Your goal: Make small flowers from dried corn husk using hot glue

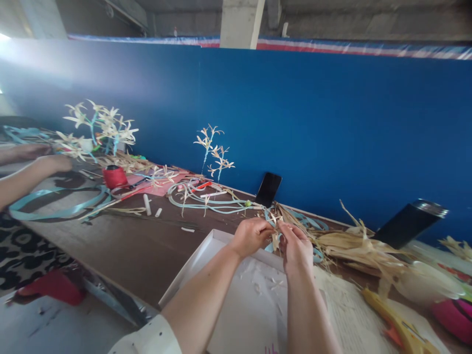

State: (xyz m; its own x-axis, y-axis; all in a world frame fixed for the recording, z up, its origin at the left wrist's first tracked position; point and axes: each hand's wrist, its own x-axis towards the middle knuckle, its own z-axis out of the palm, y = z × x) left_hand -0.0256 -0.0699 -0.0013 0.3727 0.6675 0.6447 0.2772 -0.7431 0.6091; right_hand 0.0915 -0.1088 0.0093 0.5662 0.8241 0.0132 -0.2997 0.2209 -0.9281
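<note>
My left hand [253, 236] and my right hand [297, 247] meet over the far edge of a shallow white box [195, 263]. Between their pinched fingertips is a pale dried-husk flower [275, 240], its petals partly hidden by the fingers. Light blue ribbon [317, 254] lies looped behind and beside my right hand. A black phone [270, 189] leans on the blue wall just beyond both hands. Bits of pale husk are scattered inside the box.
Dried husks [342, 246] and a dark tumbler [409, 223] lie to the right, with a yellow-handled tool [393, 319] on printed paper. Husk flowers [212, 147] stand at the wall. Blue cords [206, 209] lie ahead. At left are a co-worker's hands [55, 163] and red thread [114, 176].
</note>
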